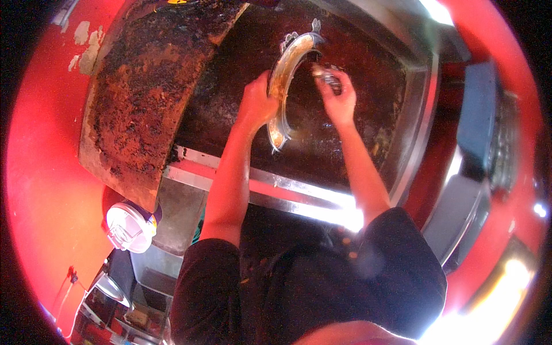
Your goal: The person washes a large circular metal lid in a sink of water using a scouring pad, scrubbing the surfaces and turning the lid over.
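Note:
My left hand (258,101) grips a curved metal piece (285,77), a crescent-shaped trough with scalloped ornaments at its upper end. Its inner surface looks golden brown and stained. To the right of it, my right hand (338,97) is shut on a small shiny object (330,79), blurred, which may be a metal scouring pad. That object and the curved piece are apart. Both hands are above a dark, stained flat surface (228,99) with a metal rim.
A charred, rust-brown board or sheet (142,95) slopes along the left. Below it is a white-lidded bucket (131,226). A metal edge (310,200) runs in front of my body. Blue-grey containers (475,116) stand at the right, near a red wall (43,142) surrounding the area.

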Demonstrator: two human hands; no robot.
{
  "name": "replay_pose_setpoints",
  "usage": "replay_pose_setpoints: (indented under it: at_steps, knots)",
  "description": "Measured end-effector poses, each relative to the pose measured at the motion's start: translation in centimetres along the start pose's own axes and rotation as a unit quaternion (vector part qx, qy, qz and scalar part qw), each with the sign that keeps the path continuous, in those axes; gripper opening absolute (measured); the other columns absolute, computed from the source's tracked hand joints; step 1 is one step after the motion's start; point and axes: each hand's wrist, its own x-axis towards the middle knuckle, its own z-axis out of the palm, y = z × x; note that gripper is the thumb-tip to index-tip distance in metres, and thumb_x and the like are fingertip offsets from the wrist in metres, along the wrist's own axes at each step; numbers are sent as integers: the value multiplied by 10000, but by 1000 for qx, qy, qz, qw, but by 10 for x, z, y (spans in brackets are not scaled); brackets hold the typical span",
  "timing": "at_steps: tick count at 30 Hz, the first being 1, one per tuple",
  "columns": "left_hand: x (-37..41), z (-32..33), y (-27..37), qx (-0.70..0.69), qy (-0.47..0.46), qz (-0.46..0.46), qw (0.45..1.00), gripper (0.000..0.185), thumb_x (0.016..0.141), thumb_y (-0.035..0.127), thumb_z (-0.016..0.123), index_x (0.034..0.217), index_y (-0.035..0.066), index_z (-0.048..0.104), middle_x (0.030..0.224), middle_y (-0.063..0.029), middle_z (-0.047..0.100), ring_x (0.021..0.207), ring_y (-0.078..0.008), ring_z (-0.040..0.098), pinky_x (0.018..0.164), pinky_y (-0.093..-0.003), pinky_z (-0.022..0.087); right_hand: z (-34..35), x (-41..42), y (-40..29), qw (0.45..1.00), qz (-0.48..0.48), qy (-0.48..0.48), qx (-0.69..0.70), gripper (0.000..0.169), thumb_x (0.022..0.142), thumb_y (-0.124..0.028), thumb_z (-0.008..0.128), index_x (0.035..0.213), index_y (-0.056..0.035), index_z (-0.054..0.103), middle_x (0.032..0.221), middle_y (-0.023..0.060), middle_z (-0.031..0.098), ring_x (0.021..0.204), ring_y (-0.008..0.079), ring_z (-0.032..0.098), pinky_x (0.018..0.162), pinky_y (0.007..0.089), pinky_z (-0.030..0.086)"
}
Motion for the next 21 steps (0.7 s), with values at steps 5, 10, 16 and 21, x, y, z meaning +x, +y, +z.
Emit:
replay_pose_setpoints:
  at_steps: [5, 10, 16, 21]
  knots:
    - [2, 4, -5, -48, -10, 20, 999, 314, 756, 97, 536, 1055, 3, 530, 978, -264, 584, 965, -425, 542, 775, -437, 446, 32, -11, -55, 924, -312, -138, -172, 298, 637, -43, 602, 928, -90, 641, 982, 116, 640, 954, 295, 597, 846, 388, 471]
    - [5, 1, 7, -29, -51, -47, 997, 321, 725, 68, 534, 1038, -1, 533, 955, -270, 588, 952, -420, 555, 777, -442, 448, 40, 60, -40, 953, -193, -70, -222, 258, 621, 5, 564, 847, -59, 671, 870, 146, 649, 832, 314, 617, 769, 383, 504]
    - [6, 2, -12, -16, -38, -37, 998, 310, 735, 92, 551, 1029, -6, 535, 940, -276, 590, 941, -427, 558, 781, -445, 447, 53, 21, -47, 923, -278, -101, -247, 274, 612, -15, 567, 860, -67, 670, 854, 124, 651, 823, 310, 602, 772, 413, 476]
    - [10, 0, -25, -26, -37, -22, 999, 315, 753, 121, 557, 1033, -20, 529, 954, -278, 586, 955, -432, 546, 786, -450, 444, 52, 2, -48, 925, -305, -140, -178, 250, 607, -68, 619, 851, -81, 669, 862, 112, 652, 849, 288, 602, 775, 392, 471]
